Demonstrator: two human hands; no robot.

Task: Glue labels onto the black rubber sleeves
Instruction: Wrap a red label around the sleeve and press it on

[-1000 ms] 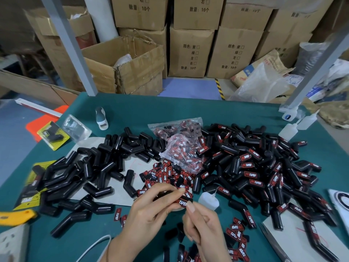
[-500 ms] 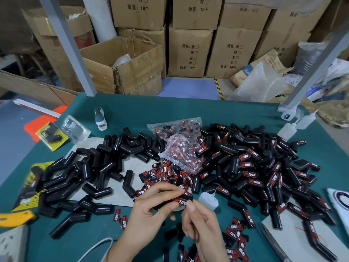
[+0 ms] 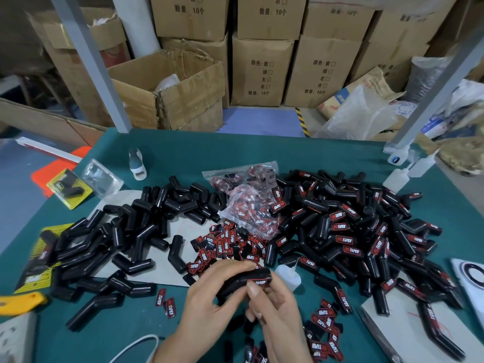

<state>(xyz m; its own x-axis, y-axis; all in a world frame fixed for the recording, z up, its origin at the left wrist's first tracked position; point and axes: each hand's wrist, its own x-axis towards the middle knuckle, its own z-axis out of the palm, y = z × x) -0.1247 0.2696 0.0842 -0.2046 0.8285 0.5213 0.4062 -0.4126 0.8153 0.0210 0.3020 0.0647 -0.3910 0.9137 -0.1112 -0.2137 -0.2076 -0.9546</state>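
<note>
i'm at the pressing step, i judge: my left hand (image 3: pixel 220 289) curls round a black rubber sleeve (image 3: pixel 243 280) near the table's front edge, while my right hand (image 3: pixel 272 307) pins its label (image 3: pixel 258 282) down with the thumb. next it needs firm, even pressure, then a place on the labelled pile (image 3: pixel 366 231) at right. unlabelled sleeves (image 3: pixel 117 244) lie left.

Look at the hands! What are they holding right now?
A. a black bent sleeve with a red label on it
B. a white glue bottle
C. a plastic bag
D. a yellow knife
A: the left hand curls around a black bent sleeve, and the right hand presses its thumb on the red label there; the glue bottle stands alone on the table beside them.
</note>
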